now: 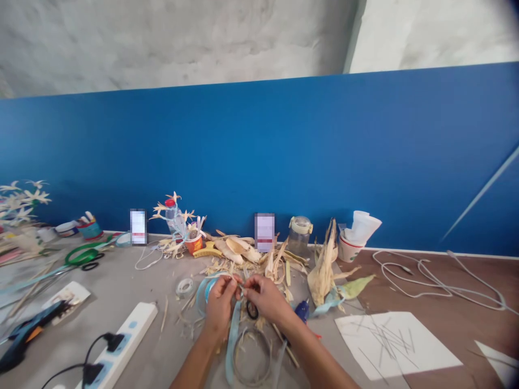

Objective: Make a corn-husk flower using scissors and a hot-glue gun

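Close together at the middle of the table, both my hands pinch with fingertips nearly touching. My left hand is closed on a small pale piece that looks like dried corn husk, mostly hidden by the fingers. My right hand is closed on the upper end of a light blue ribbon, which hangs down below the fingers. Beneath the hands lie black-handled scissors, partly covered, and a coil of wire. Left of them is a roll of clear tape. A pile of dried corn husks lies just beyond.
A white power strip with black plugs lies front left, near a black glue gun. Thin sticks rest on white paper at right. Behind stand a lidded jar, paper cup, two phones and a blue partition.
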Motion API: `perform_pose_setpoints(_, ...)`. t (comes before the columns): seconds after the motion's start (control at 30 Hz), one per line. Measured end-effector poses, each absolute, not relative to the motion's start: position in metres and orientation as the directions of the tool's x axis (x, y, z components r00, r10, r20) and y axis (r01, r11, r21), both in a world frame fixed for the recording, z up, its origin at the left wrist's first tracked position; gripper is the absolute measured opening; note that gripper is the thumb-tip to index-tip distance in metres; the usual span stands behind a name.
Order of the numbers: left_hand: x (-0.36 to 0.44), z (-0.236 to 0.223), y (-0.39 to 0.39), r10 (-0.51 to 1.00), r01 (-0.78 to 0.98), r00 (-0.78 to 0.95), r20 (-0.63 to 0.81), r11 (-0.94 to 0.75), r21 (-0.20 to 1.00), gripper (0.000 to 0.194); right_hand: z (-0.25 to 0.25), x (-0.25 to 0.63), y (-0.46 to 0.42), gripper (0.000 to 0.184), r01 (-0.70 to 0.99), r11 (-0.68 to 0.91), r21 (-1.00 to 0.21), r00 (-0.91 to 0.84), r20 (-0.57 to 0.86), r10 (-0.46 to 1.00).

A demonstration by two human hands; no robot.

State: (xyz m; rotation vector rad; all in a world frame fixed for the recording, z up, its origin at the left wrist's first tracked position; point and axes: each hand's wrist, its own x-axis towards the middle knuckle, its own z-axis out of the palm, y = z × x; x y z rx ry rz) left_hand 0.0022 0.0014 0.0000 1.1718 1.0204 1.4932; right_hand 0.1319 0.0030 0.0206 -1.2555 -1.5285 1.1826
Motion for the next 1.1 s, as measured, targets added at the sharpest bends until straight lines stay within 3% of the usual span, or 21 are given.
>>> perform_pose_setpoints(0.2,-0.019,0.011,0.010,0.868,-0.079,-0.416,0.270,-0.331,0.940,0.019,0.021,0.136,-0.003,0.012,0.538,0.181,-0.824,-0.193,0.089,0.977)
perform_pose_setpoints(0.33,-0.029,0.011,0.015,0.811,-0.076,-0.517,0.275,-0.363,0.929,0.018,0.028,0.133,-0.010,0.014,0.618,0.245,-0.747,-0.276,0.085,0.957)
perform_pose_setpoints(0.63,-0.021,-0.001,0.017,0.869,-0.034,-0.411,0.276,-0.317,0.948,0.020,0.041,0.145,-0.004,0.014,0.639,0.231,-0.734,-0.248,0.088,0.965)
perform_pose_setpoints(0.87,-0.010,-0.008,0.013,0.953,0.008,-0.217,0.213,-0.216,0.976,0.023,0.055,0.168,0.005,0.014,0.622,0.237,-0.746,-0.225,0.120,0.967)
perform_pose_setpoints(1.1,-0.022,-0.011,0.020,0.931,0.139,-0.280,0.236,-0.204,0.969,0.022,0.045,0.162,0.001,0.014,0.677,0.246,-0.693,-0.268,0.080,0.960)
